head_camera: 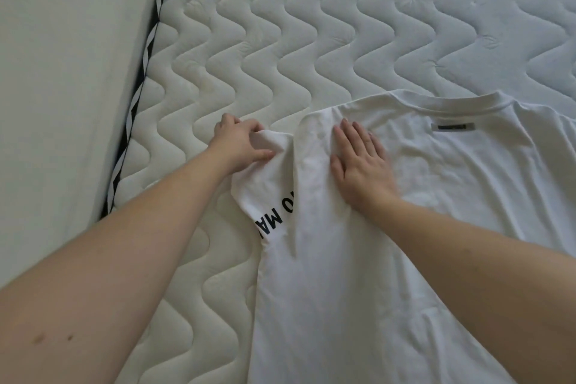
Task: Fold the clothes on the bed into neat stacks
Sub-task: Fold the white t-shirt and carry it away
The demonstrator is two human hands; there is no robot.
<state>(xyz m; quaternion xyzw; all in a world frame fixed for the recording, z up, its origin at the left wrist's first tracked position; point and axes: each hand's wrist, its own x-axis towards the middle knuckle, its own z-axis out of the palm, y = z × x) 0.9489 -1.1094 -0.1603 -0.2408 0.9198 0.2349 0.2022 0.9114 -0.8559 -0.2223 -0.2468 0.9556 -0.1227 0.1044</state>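
A white T-shirt [452,196] lies back-up on the quilted mattress, its collar toward the far side and a small grey label [452,127] below the neckline. Its left side is folded over, showing part of a black printed text [276,221]. My left hand [238,145] pinches the bunched sleeve fabric at the shirt's left edge. My right hand [358,162] lies flat with spread fingers on the folded part near the shoulder, pressing it down.
The white quilted mattress [311,25] fills most of the view. Its left edge has a black-and-white trim [146,53], and a pale surface [62,72] lies beyond it.
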